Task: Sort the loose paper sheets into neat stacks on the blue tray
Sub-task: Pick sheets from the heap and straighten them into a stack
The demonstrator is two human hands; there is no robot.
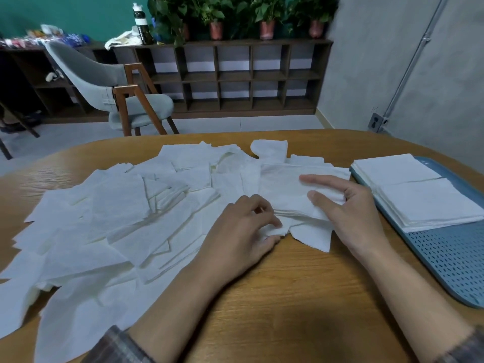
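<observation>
Sheets (104, 218) lie loose across centre-left; two neat stacks (419, 203) sit on blue tray (445, 258) at right. Left hand (243, 226) pinches the corner of a small bundle (288, 203); right hand (351, 205) presses it w/ straight fingers. Paper looks thin and limp, prob. tears easily, so grip the squared edges.

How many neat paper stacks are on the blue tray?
2: a far stack at the blue tray's far end, and a near stack right beside it. None seems hidden.

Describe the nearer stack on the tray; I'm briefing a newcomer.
At the right of the wooden table lies the blue tray. Two white paper stacks sit on it; the nearer stack borders the tray's bare perforated end, while the far stack lies behind it.
</observation>
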